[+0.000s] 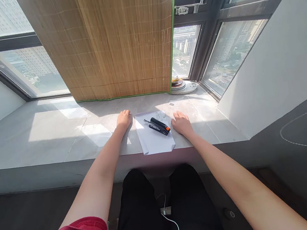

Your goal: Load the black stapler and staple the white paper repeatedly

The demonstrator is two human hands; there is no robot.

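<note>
A black stapler with an orange end lies on a few sheets of white paper, its upper and lower parts swung apart. My left hand rests on the sill to the left of the paper, fingers loosely bent and holding nothing. On the other side, my right hand lies palm down just beside the paper's right edge, its fingers slightly apart and nothing in them. Some small dark marks show on the top of the paper. Beyond it on the sill is a small strip, perhaps staples.
A bamboo blind hangs in front of the window behind the tiled sill. Stacked plates stand at the blind's lower right corner. A white cable runs between my legs below the sill's front edge.
</note>
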